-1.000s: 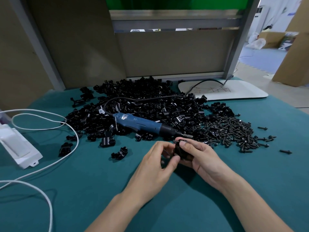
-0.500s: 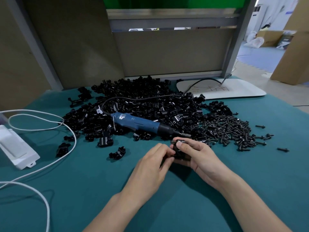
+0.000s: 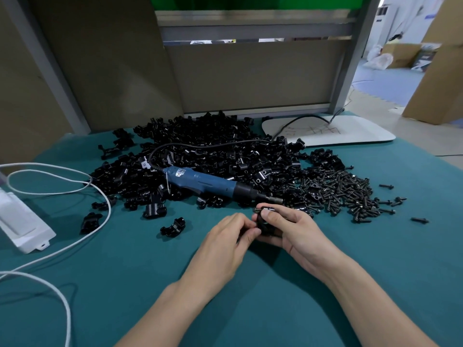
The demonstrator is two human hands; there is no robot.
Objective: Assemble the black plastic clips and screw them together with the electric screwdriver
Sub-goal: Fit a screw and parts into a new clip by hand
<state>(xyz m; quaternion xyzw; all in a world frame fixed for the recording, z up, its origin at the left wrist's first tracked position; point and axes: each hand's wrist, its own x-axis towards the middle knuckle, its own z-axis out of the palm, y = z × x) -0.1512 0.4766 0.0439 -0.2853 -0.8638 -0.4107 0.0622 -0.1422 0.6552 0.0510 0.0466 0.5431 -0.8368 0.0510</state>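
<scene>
One clip (image 3: 265, 223) is held just above the worktop (image 3: 140, 279) between both hands: the right hand (image 3: 297, 232) curls its fingers round it, thumb on top, and the left hand (image 3: 224, 245) pinches its near side. Just behind lies the screwdriver (image 3: 208, 182) against the clip pile (image 3: 213, 151); screws (image 3: 348, 194) spread rightward.

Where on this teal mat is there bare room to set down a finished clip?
Bare teal mat lies between the white cable and the left hand, and right of the right hand, this side of the black screws. Crowded: the black plastic clip heap under the blue electric screwdriver.
</scene>
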